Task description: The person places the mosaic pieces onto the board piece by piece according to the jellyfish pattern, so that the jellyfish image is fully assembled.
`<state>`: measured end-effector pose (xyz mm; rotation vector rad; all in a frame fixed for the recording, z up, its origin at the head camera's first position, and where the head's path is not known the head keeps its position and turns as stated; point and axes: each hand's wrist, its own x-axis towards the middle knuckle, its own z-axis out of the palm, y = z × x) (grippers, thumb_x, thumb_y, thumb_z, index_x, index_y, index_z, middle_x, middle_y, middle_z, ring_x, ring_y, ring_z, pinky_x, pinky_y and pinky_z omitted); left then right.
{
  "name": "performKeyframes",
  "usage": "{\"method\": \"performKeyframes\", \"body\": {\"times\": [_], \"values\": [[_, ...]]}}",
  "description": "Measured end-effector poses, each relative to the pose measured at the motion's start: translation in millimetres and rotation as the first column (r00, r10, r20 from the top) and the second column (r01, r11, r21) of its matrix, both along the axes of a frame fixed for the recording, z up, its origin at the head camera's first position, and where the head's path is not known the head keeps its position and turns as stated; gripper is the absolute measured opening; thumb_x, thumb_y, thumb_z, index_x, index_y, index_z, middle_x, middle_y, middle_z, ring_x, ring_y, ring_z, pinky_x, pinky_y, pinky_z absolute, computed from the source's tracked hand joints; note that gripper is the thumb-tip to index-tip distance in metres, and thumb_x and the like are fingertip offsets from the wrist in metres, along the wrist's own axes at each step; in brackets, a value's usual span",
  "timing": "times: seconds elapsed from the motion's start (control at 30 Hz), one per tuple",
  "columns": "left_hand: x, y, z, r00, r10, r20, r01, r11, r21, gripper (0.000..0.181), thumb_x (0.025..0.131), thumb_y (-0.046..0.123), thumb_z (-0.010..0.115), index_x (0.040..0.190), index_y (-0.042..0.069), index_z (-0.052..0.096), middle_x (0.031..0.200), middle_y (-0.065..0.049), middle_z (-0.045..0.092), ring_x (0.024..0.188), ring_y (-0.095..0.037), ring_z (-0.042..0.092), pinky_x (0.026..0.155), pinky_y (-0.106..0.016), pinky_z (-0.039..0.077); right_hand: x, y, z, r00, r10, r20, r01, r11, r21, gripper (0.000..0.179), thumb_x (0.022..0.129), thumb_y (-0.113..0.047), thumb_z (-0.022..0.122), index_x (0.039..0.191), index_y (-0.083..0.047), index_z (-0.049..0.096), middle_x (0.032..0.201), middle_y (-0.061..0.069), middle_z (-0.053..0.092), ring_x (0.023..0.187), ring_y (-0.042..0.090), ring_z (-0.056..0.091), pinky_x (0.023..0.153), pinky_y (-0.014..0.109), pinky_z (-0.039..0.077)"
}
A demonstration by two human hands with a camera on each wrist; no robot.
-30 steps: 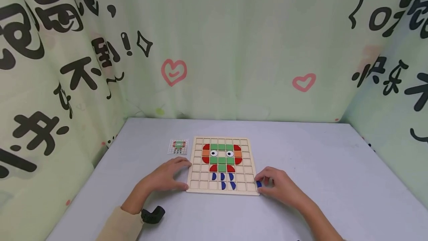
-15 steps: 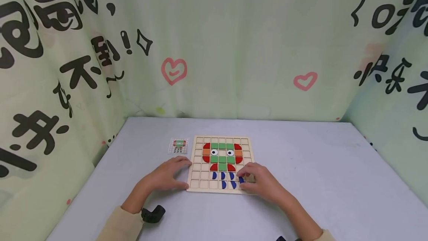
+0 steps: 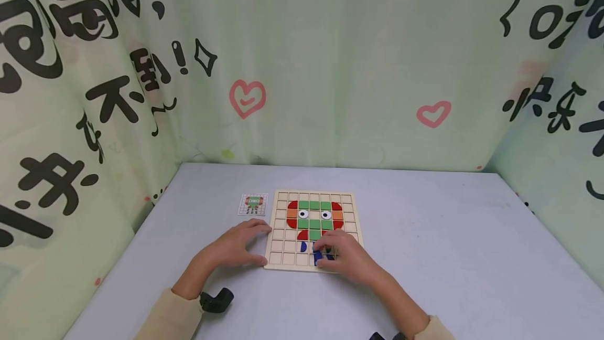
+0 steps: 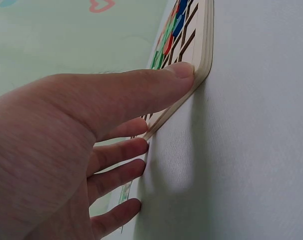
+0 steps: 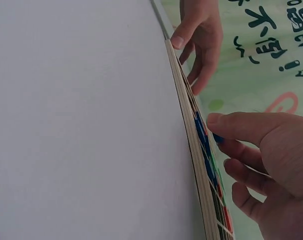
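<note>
A wooden grid board point(image 3: 282, 248) lies on the table with a figure of green, red, orange and blue pieces and two eye pieces on it. My left hand point(image 3: 236, 247) rests at its left edge; in the left wrist view the thumb point(image 4: 156, 87) touches the front corner, the other fingers extended alongside. My right hand point(image 3: 351, 260) pinches a small blue piece point(image 5: 219, 138) between thumb and forefinger over the board's lower middle. That hand partly hides the blue pieces below the figure. One blue half-round piece point(image 3: 303, 246) shows just left of it.
A small picture card point(image 3: 252, 204) of a similar figure lies beyond my left hand, beside the board. White table surface point(image 3: 424, 214) stretches around the board. A pale green curtain point(image 3: 340, 67) with lettering and hearts stands behind. Black wrist devices point(image 3: 217, 300) sit at my sleeves.
My right hand has moved left with the blue piece, from the board's right edge to above its lower middle. The left hand stays at the left edge.
</note>
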<state>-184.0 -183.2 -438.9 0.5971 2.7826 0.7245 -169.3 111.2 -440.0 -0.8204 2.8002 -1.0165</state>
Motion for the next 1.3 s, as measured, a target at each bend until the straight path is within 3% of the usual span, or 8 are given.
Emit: {"method": "performKeyframes", "body": {"times": [0.17, 0.37, 0.83, 1.1, 1.3], "values": [[0.5, -0.8, 0.5, 1.000, 0.004, 0.007, -0.004, 1.000, -0.001, 0.068, 0.076, 0.035, 0.081, 0.136, 0.018, 0.055, 0.146, -0.005, 0.046, 0.139, -0.031, 0.039, 0.111, -0.054, 0.036, 0.6, -10, -2.5, 0.999, 0.047, -0.028, -0.047, 0.999, -0.009, 0.022, 0.079, -0.017, 0.079, 0.100, -0.017, 0.073, 0.098, -0.007, 0.065, 0.095, 0.013, 0.056, 0.085, 0.031, 0.050], [1.6, -0.3, -0.1, 1.000, 0.001, 0.022, -0.001, 1.000, 0.020, 0.069, 0.076, 0.035, 0.081, 0.136, 0.016, 0.054, 0.147, -0.008, 0.046, 0.138, -0.033, 0.038, 0.111, -0.056, 0.035, 1.0, -22, -5.7, 0.998, 0.046, -0.051, -0.045, 0.999, 0.013, 0.020, 0.078, -0.019, 0.080, 0.097, -0.016, 0.073, 0.101, -0.006, 0.066, 0.100, 0.012, 0.054, 0.090, 0.033, 0.050], [-0.1, 1.7, 0.5, 1.000, -0.015, 0.008, 0.015, 1.000, 0.013, 0.069, 0.076, 0.037, 0.081, 0.136, 0.016, 0.054, 0.146, -0.007, 0.046, 0.139, -0.032, 0.038, 0.111, -0.056, 0.034, 1.4, -26, -6.6, 0.997, 0.047, -0.054, -0.045, 0.998, 0.042, 0.018, 0.079, -0.023, 0.079, 0.096, -0.019, 0.073, 0.092, -0.009, 0.063, 0.093, 0.010, 0.051, 0.083, 0.028, 0.049], [-1.1, 5.1, 0.5, 1.000, -0.005, 0.022, 0.005, 1.000, 0.005, 0.069, 0.076, 0.038, 0.081, 0.136, 0.018, 0.054, 0.147, -0.005, 0.045, 0.139, -0.031, 0.038, 0.112, -0.055, 0.034, 2.5, -25, -5.5, 0.999, 0.023, -0.033, -0.022, 0.999, 0.040, 0.019, 0.079, -0.023, 0.079, 0.097, -0.020, 0.073, 0.093, -0.009, 0.064, 0.095, 0.010, 0.052, 0.085, 0.030, 0.050], [0.1, 6.1, 2.0, 1.000, 0.000, 0.018, 0.000, 1.000, -0.003, 0.069, 0.075, 0.036, 0.082, 0.136, 0.017, 0.055, 0.147, -0.007, 0.045, 0.139, -0.032, 0.038, 0.112, -0.055, 0.034, 0.1, -15, -3.3, 0.999, -0.043, -0.016, 0.043, 0.999, 0.006, 0.016, 0.081, -0.019, 0.077, 0.096, -0.018, 0.074, 0.097, -0.010, 0.066, 0.098, 0.009, 0.054, 0.089, 0.034, 0.051]]}}
